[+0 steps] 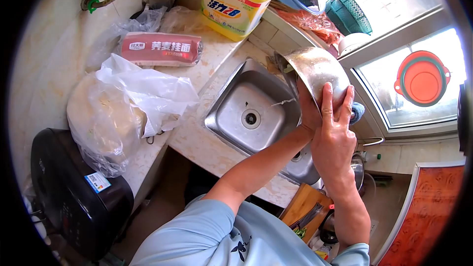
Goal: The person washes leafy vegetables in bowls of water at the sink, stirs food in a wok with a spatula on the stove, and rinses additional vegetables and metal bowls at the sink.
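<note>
A shiny metal bowl is tipped on its side above the right part of the sink, its mouth facing left. Against the bowl's outside presses my right hand, fingers spread over the metal and gripping it. My left hand reaches into the bowl's mouth at the lower rim; its fingers are hidden inside. A thin stream of water shows beside the left hand, over the basin. Something greenish shows just inside the upper rim; I cannot make out what it is.
Left on the counter lie a red noodle packet and a plastic bag, beside a black appliance. A yellow jug stands behind the sink. Baskets fill the windowsill. A cutting board lies at lower right.
</note>
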Demonstrator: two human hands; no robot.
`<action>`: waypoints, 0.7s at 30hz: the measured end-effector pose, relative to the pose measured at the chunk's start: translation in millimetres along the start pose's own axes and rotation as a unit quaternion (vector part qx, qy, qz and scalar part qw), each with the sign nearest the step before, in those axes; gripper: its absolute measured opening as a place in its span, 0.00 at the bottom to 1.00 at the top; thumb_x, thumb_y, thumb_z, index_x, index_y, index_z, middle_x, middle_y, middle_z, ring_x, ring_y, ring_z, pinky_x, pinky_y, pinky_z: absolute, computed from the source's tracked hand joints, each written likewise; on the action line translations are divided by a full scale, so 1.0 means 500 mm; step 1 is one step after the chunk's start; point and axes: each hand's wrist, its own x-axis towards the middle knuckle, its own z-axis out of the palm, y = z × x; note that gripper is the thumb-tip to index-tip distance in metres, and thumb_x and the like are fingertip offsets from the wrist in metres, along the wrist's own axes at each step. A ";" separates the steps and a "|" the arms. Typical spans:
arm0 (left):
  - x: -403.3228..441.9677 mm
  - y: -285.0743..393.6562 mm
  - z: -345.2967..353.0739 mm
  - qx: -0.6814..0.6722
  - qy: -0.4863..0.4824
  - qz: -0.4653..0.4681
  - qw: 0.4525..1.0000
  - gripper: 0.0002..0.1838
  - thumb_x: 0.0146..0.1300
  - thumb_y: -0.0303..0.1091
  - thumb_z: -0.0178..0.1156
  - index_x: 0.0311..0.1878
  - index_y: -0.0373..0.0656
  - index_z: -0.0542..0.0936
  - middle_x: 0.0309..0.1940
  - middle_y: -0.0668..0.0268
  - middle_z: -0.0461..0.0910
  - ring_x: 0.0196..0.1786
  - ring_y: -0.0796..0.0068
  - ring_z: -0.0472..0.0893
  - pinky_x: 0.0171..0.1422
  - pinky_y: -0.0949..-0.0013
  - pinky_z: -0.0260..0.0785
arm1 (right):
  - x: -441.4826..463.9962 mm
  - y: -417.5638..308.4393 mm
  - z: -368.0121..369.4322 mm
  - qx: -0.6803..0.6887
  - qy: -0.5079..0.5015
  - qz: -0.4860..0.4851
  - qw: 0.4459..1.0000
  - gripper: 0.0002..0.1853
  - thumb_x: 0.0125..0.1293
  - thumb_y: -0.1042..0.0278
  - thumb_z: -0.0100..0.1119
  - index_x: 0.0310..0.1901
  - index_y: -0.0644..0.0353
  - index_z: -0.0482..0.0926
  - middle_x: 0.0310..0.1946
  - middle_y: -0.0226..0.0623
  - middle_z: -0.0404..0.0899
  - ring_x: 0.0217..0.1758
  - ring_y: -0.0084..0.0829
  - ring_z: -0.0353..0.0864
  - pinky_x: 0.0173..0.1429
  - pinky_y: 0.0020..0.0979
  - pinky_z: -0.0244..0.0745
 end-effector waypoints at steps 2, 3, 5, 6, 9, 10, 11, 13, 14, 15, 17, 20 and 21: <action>0.002 0.004 0.003 0.016 0.005 0.009 1.000 0.35 0.66 0.31 0.58 0.72 0.46 0.52 0.65 0.61 0.64 0.65 0.71 0.69 0.64 0.69 0.71 | 0.002 0.000 -0.001 0.001 -0.011 0.003 1.000 0.38 0.61 0.82 0.50 0.75 0.53 0.58 0.70 0.76 0.52 0.45 0.65 0.82 0.35 0.42 0.85; 0.003 0.006 0.005 0.025 0.009 0.013 1.000 0.35 0.66 0.31 0.59 0.72 0.47 0.52 0.64 0.61 0.65 0.64 0.70 0.70 0.63 0.69 0.72 | 0.001 0.007 0.001 0.002 -0.016 0.000 1.000 0.38 0.61 0.82 0.50 0.75 0.53 0.58 0.70 0.76 0.52 0.45 0.65 0.82 0.35 0.42 0.85; 0.007 0.011 0.007 0.041 0.014 0.020 0.999 0.36 0.65 0.32 0.62 0.71 0.47 0.54 0.63 0.61 0.66 0.62 0.69 0.72 0.61 0.67 0.74 | 0.001 0.011 0.002 0.001 -0.024 -0.002 1.000 0.38 0.61 0.82 0.50 0.75 0.53 0.58 0.70 0.76 0.51 0.45 0.65 0.82 0.35 0.42 0.85; 0.009 0.014 0.008 0.051 0.018 0.026 0.998 0.36 0.64 0.32 0.63 0.70 0.47 0.54 0.62 0.61 0.66 0.61 0.69 0.72 0.60 0.67 0.75 | 0.003 0.011 0.001 -0.001 -0.027 -0.002 1.000 0.38 0.61 0.82 0.50 0.75 0.53 0.58 0.70 0.76 0.51 0.45 0.65 0.82 0.35 0.42 0.85; 0.012 0.020 0.011 0.108 0.027 0.059 0.992 0.37 0.62 0.34 0.67 0.69 0.47 0.56 0.60 0.61 0.68 0.59 0.67 0.75 0.58 0.65 0.78 | 0.004 0.012 0.004 -0.005 -0.018 -0.007 1.000 0.38 0.62 0.81 0.50 0.75 0.53 0.57 0.70 0.76 0.51 0.45 0.65 0.82 0.35 0.42 0.85; 0.013 0.019 0.010 0.132 0.029 0.072 0.988 0.37 0.62 0.33 0.67 0.69 0.47 0.56 0.60 0.61 0.68 0.59 0.67 0.75 0.58 0.65 0.78 | 0.004 0.013 0.006 -0.007 -0.013 -0.010 1.000 0.38 0.62 0.81 0.50 0.75 0.53 0.57 0.70 0.76 0.51 0.45 0.65 0.82 0.35 0.42 0.85; 0.013 0.018 0.009 0.157 0.031 0.085 0.983 0.37 0.62 0.32 0.67 0.69 0.47 0.56 0.60 0.61 0.68 0.59 0.67 0.75 0.58 0.65 0.78 | 0.005 0.013 0.007 -0.007 -0.013 -0.010 1.000 0.38 0.62 0.81 0.50 0.75 0.53 0.57 0.70 0.76 0.51 0.45 0.65 0.82 0.35 0.42 0.85; 0.013 0.015 0.011 0.106 0.031 0.058 0.992 0.35 0.64 0.31 0.65 0.69 0.47 0.56 0.59 0.61 0.68 0.60 0.67 0.74 0.58 0.64 0.79 | 0.006 0.014 0.008 -0.007 -0.013 -0.010 1.000 0.38 0.62 0.80 0.50 0.75 0.52 0.57 0.70 0.76 0.51 0.45 0.65 0.82 0.35 0.42 0.85; 0.013 0.014 0.012 0.061 0.028 0.038 0.997 0.34 0.65 0.31 0.64 0.69 0.48 0.56 0.59 0.61 0.68 0.60 0.67 0.74 0.58 0.64 0.79 | 0.006 0.015 0.008 -0.007 -0.014 -0.009 1.000 0.37 0.62 0.80 0.50 0.75 0.52 0.58 0.70 0.76 0.51 0.45 0.65 0.82 0.35 0.42 0.85; 0.015 0.013 0.014 0.040 0.025 0.025 0.999 0.34 0.65 0.31 0.64 0.69 0.48 0.56 0.60 0.61 0.68 0.60 0.66 0.74 0.58 0.64 0.79 | 0.007 0.016 0.009 -0.007 -0.015 -0.009 1.000 0.37 0.63 0.80 0.49 0.75 0.52 0.58 0.70 0.76 0.51 0.45 0.65 0.83 0.35 0.42 0.85; 0.018 0.014 0.012 0.024 0.022 0.014 0.999 0.34 0.65 0.31 0.63 0.69 0.48 0.56 0.60 0.61 0.68 0.60 0.66 0.74 0.58 0.64 0.79 | 0.009 0.017 0.009 -0.007 -0.014 -0.010 1.000 0.37 0.63 0.80 0.49 0.75 0.52 0.58 0.70 0.76 0.51 0.44 0.65 0.83 0.35 0.42 0.85; 0.019 0.012 0.012 0.021 0.018 0.008 1.000 0.34 0.66 0.32 0.63 0.69 0.48 0.55 0.60 0.61 0.67 0.60 0.66 0.74 0.58 0.63 0.79 | 0.011 0.016 0.006 -0.006 -0.011 -0.010 1.000 0.37 0.63 0.80 0.49 0.75 0.52 0.58 0.69 0.76 0.52 0.44 0.65 0.83 0.35 0.42 0.85; 0.019 0.013 0.012 0.020 0.017 0.008 1.000 0.34 0.66 0.32 0.63 0.69 0.48 0.55 0.60 0.61 0.67 0.61 0.66 0.74 0.59 0.63 0.79 | 0.012 0.015 0.005 -0.005 -0.009 -0.008 1.000 0.37 0.63 0.80 0.49 0.75 0.52 0.58 0.69 0.76 0.52 0.43 0.65 0.83 0.35 0.42 0.85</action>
